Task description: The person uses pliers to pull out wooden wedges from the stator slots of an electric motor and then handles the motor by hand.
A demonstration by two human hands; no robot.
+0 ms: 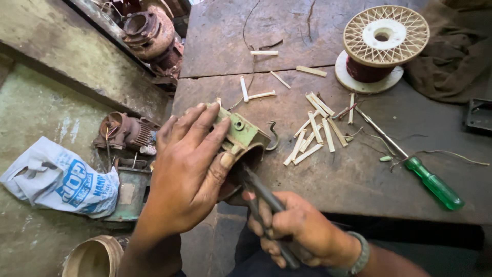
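Observation:
My left hand is clamped over a green metal motor housing at the near edge of the worn workbench. My right hand grips the dark handles of a pair of pliers. The jaws of the pliers reach into the open end of the housing, under my left thumb. What the jaws hold inside is hidden.
Several pale insulation sticks lie scattered mid-bench. A green-handled screwdriver lies at right, a spool of reddish wire at the back, brown cloth beside it. Rusty motor parts, a plastic bag and a round tin sit on the floor at left.

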